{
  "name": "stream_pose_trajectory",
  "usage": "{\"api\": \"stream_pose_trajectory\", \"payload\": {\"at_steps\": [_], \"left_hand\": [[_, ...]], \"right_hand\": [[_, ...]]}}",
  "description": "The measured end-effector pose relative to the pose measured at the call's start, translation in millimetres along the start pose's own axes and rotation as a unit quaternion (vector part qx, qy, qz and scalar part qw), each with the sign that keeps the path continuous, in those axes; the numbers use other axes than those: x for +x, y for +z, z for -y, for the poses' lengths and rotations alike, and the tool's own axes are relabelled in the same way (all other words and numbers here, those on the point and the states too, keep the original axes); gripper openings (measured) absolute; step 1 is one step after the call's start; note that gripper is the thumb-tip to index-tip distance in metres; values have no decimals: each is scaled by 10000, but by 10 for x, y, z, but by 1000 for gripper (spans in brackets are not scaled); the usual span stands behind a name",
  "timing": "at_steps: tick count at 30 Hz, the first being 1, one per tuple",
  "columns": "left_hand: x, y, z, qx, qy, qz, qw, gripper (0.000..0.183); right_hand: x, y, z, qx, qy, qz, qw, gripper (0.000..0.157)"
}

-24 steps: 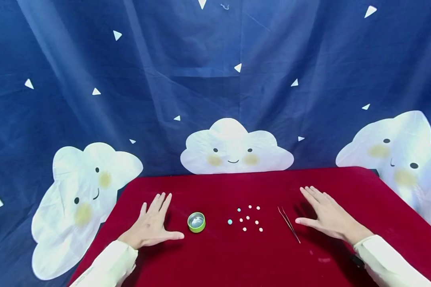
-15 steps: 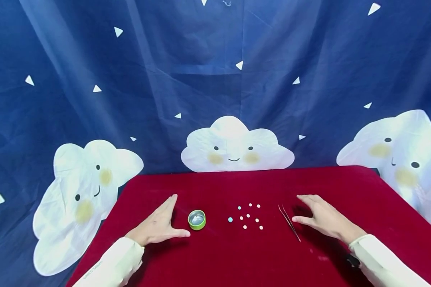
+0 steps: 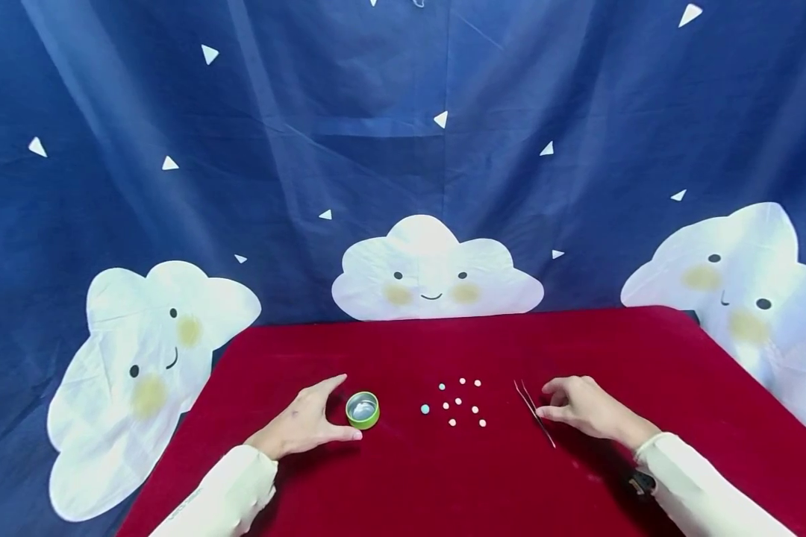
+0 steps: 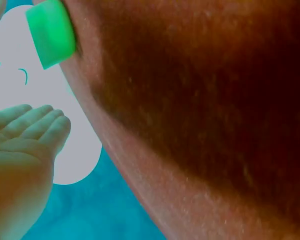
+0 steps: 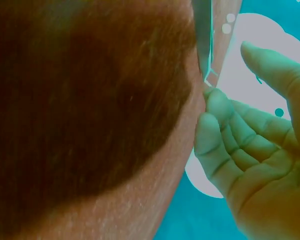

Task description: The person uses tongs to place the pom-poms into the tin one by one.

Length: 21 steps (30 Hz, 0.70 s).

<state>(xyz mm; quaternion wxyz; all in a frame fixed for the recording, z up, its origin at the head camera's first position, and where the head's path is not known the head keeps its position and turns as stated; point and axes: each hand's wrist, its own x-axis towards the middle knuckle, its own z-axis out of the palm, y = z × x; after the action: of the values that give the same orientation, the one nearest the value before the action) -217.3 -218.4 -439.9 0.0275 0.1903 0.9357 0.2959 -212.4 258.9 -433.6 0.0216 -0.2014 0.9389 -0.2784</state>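
A small round green tin (image 3: 363,412) with a silvery inside stands open side up on the red cloth. My left hand (image 3: 301,419) is beside it, thumb and fingers spread at its left side, the thumb tip at its near edge. In the left wrist view, the fingers are below the green tin (image 4: 51,37). A pair of thin metal tweezers (image 3: 536,415) lies slantwise on the cloth. My right hand (image 3: 587,409) is just right of the tweezers, thumb tip at their middle, fingers loosely bent. In the right wrist view, the thumb stands away from the fingers, near the tweezers (image 5: 202,45).
Several small round white pieces (image 3: 458,401) lie scattered between the tin and the tweezers. Among them are a larger blue one (image 3: 425,409) and a smaller blue one (image 3: 442,386). Behind the red-covered table (image 3: 403,477) hangs a blue curtain (image 3: 376,171) with smiling clouds.
My left hand has moved right towards the tin, its fingers less spread. The right hand has moved left to the tweezers, and its fingers have bent. Tin and tweezers stay in place.
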Motion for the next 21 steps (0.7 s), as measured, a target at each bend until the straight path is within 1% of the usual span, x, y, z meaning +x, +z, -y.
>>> {"api": "stream_pose_trajectory", "payload": {"at_steps": [4,10,17,21], "left_hand": [[27,35,18,-413,177,-11,9990,96],[67,84,65,-1183,133,44,9929,80],[107,126,110,-1628,111,-18,9866,70],[123,147,106,-1825,51,-60,9832,67]], "right_hand": [[28,30,40,67,153,89,9998,33],[42,127,60,228,321,134,9991,21],[112,231,99,355,817,48,9960,26],[138,259,109,388,1000,4,9942,27]]}}
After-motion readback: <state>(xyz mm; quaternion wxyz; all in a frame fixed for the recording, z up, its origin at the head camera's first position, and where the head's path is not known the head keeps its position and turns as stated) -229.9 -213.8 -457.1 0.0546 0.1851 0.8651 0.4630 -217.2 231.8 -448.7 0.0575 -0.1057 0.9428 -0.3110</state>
